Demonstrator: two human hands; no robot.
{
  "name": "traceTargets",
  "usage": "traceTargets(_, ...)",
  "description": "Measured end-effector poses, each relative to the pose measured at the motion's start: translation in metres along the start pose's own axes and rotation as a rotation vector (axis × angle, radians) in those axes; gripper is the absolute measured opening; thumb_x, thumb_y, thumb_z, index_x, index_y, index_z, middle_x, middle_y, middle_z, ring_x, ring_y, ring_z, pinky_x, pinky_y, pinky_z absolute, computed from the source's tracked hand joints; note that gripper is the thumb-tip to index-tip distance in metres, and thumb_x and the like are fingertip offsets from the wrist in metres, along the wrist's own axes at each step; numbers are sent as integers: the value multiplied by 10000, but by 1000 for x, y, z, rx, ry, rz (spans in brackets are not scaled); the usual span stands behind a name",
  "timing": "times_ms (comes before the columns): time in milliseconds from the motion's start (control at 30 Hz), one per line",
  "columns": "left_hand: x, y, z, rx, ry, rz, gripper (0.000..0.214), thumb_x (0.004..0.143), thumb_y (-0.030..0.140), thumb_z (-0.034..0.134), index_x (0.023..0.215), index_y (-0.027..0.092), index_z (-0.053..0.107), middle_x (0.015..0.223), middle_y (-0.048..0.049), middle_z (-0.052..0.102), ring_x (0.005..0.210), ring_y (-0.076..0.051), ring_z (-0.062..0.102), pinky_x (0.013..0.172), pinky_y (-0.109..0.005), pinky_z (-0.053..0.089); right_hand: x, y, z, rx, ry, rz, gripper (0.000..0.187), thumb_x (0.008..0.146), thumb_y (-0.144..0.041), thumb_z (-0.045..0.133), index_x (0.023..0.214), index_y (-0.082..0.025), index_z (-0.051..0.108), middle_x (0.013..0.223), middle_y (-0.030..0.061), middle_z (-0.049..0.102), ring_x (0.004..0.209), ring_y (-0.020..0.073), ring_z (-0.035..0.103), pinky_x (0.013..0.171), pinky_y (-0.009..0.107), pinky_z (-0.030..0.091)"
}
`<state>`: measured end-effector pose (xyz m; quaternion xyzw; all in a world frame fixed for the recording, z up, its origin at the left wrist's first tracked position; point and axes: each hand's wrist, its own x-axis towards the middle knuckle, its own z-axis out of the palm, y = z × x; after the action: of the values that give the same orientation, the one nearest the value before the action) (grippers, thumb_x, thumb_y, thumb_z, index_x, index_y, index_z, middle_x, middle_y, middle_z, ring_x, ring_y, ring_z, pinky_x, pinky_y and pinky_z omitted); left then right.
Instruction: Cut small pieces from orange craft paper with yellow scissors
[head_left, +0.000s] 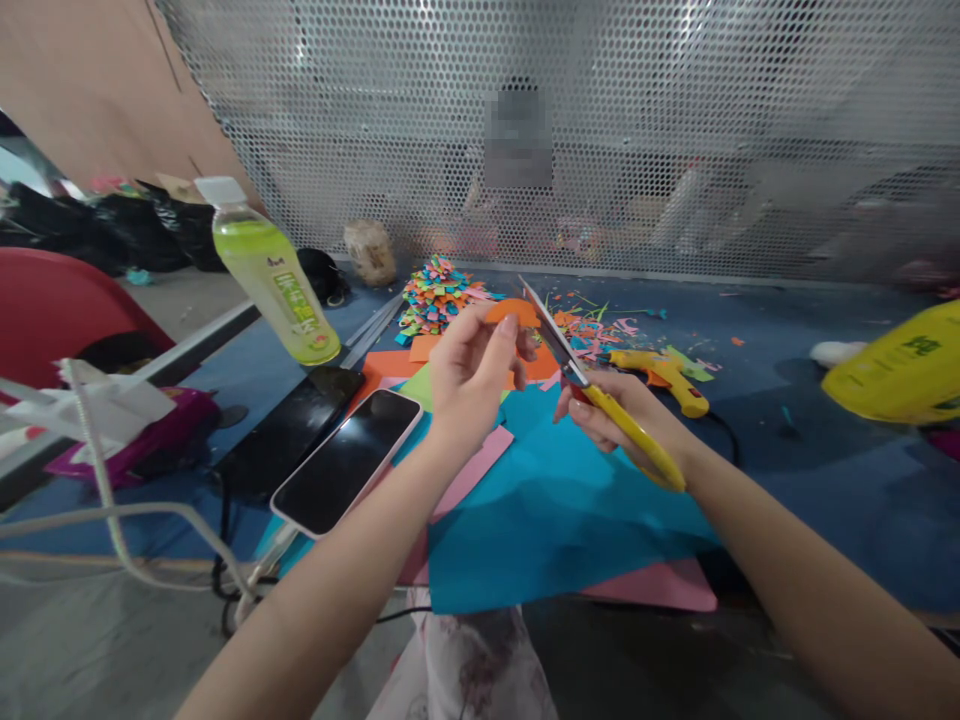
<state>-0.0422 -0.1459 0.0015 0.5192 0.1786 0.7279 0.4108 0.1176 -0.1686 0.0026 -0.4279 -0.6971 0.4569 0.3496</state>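
Observation:
Between the thumb and fingers of my left hand (476,365) is a small piece of orange paper (514,312) with a curved edge. My right hand (619,405) grips a pair of scissors (630,428) with yellow handles; the blades point up and away, beside the orange paper. Whether the blades touch the paper I cannot tell. Under both hands lies a large blue sheet of paper (525,530), with a pink strip (474,470) on its left part. Behind my left hand stands a heap of small coloured paper pieces (435,300).
To the left are a phone (346,460), a black object (292,430), a green drink bottle (274,275) and white cables (97,460). A yellow glue gun (671,378) lies near paper scraps (585,330). At right is a yellow bottle (900,365). Perforated metal (600,130) closes the back.

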Motion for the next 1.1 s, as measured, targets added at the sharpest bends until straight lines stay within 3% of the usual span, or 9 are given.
traceTargets(233,1,1,0,-13,47,37,226,776,304,656,678,179,495,553,41,578,445,-61,526,352,-149,409,0,5,-3,-35,-47,-1,358,716,-505,640,651,-192,478,539,-66,334,502,79,346,464,244,271)
traceTargets(600,3,0,-3,30,77,61,226,780,354,647,708,173,533,559,52,526,393,-35,462,357,-165,397,-2,-2,-3,-78,-104,45,355,726,-486,644,644,-199,451,512,-80,269,458,69,280,438,243,215)
traceTargets(767,4,1,-1,74,96,77,239,784,371,641,697,176,534,527,50,497,439,-55,507,363,-158,402,-3,-5,-4,-115,-91,48,365,724,-503,641,639,-193,469,516,-77,259,463,70,277,439,246,205)
traceTargets(967,4,-2,-3,77,51,89,233,777,342,653,694,179,508,548,50,545,391,-38,464,343,-148,394,2,5,-3,-64,-52,-7,402,700,-550,639,628,-189,478,523,-74,303,460,62,302,417,235,238)
traceTargets(1100,2,-4,-3,86,6,49,199,769,348,658,744,185,548,568,38,574,413,-55,501,337,-156,407,3,10,-3,-17,-66,36,408,705,-581,610,705,-180,534,506,-90,307,401,51,281,369,222,233)
